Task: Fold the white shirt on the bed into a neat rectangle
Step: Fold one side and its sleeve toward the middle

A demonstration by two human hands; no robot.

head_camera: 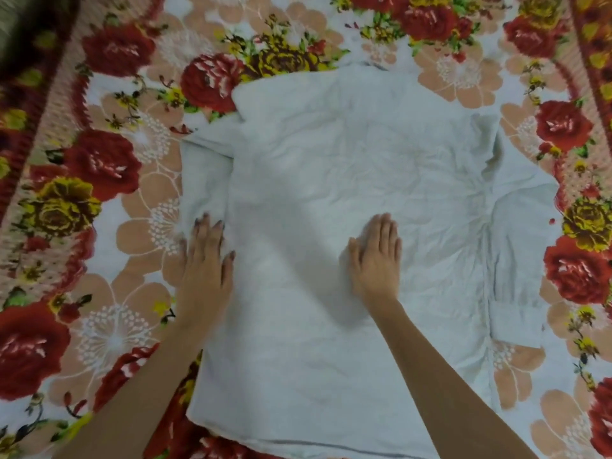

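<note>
The white shirt (347, 180) lies spread flat on the bed, collar end far from me and hem at the near edge. Its left sleeve (203, 173) is bunched along the left side. The right sleeve (520, 260) runs down the right side, cuff toward me. My left hand (207, 263) rests flat, fingers apart, on the shirt's left edge by the bunched sleeve. Palm down, my right hand (376, 256) presses on the middle of the shirt body with fingers together. Neither hand grips cloth.
The bed is covered by a floral blanket (99, 167) with red and yellow roses on a pale ground. A dark red patterned border (36, 104) runs along the left, and another at the far right.
</note>
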